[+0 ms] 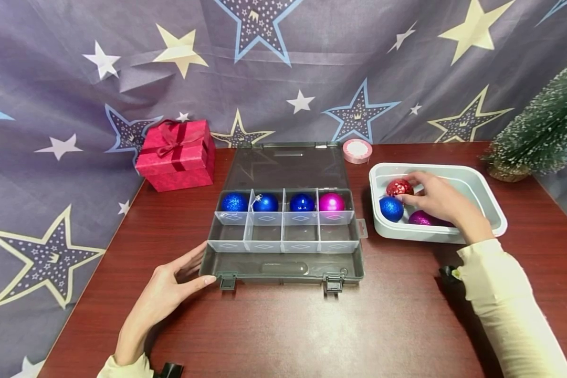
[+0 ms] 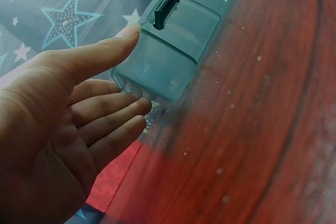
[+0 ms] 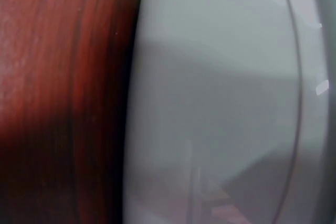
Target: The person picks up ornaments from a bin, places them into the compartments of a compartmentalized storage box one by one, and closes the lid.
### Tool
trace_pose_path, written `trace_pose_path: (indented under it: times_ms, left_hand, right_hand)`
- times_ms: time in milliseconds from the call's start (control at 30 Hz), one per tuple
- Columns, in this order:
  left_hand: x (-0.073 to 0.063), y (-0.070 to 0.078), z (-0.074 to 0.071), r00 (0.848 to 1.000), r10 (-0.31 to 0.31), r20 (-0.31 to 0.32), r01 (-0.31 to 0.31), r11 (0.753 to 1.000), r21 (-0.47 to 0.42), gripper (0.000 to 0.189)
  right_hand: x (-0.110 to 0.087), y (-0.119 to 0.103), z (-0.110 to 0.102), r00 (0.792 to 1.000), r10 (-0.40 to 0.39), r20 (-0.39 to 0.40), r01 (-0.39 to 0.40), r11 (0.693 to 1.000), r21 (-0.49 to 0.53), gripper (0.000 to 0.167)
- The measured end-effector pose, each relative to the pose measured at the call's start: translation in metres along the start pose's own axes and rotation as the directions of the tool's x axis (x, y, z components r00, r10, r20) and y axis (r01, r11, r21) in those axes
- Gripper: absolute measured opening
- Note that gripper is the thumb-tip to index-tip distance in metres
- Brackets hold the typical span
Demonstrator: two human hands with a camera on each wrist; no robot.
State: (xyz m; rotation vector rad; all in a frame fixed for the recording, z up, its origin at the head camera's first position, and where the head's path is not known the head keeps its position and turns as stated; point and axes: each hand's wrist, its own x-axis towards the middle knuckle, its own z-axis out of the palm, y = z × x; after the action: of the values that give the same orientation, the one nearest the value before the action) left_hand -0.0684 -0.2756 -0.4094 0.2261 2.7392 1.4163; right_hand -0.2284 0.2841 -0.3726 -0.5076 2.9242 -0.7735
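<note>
In the head view my right hand [image 1: 437,197] reaches into a white tub [image 1: 498,231], thumb and fingers pinching a red Christmas ball [image 1: 399,187]. Beside it in the tub lie a glittery blue ball [image 1: 391,209] and a magenta ball [image 1: 420,217], the latter partly hidden by the hand. My left hand [image 1: 165,289] touches the near left corner of an open grey divided plastic box [image 1: 283,268], its fingers extended along the side. The box's back row holds glittery blue balls [image 1: 234,202], a shiny blue ball [image 1: 302,202] and a pink ball [image 1: 332,202]. The right wrist view shows only the tub's outer wall [image 3: 220,87].
A red gift box [image 1: 177,157] stands at the back left. Behind the divided box sits a roll of pink ribbon [image 1: 357,150]. A small frosted Christmas tree [image 1: 543,121] rises at the far right, before a star-patterned cloth [image 1: 302,73]. The box's lid [image 1: 285,168] lies folded back.
</note>
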Motion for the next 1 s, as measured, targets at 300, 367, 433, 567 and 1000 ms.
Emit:
trace_pose_path:
  times_ms: [300,367,433,567,1000]
  left_hand:
    - [0.000,-0.001,0.000,1.000,0.013,-0.003,-0.013,1.000,0.001,0.073]
    - [0.001,0.000,0.001,1.000,0.022,-0.004,-0.022,1.000,-0.006,0.072]
    - [0.001,0.000,0.001,0.999,0.033,-0.006,-0.033,0.999,-0.014,0.072]
    - [0.000,0.002,0.002,0.998,0.058,-0.010,-0.058,0.998,-0.028,0.071]
    - [0.001,-0.002,0.001,0.999,0.041,-0.004,-0.041,0.999,-0.002,0.073]
  right_hand:
    - [-0.002,-0.001,0.001,1.000,0.007,-0.018,-0.006,0.999,0.033,0.054]
    - [-0.003,-0.001,0.000,1.000,0.007,-0.026,-0.006,0.999,0.046,0.055]
    - [-0.005,-0.002,-0.001,0.999,0.010,-0.033,-0.008,0.999,0.047,0.056]
    - [-0.008,-0.003,-0.004,0.998,0.011,-0.060,-0.008,0.999,0.038,0.055]
    - [-0.020,-0.022,-0.013,0.987,-0.035,-0.155,0.046,0.997,0.069,0.053]
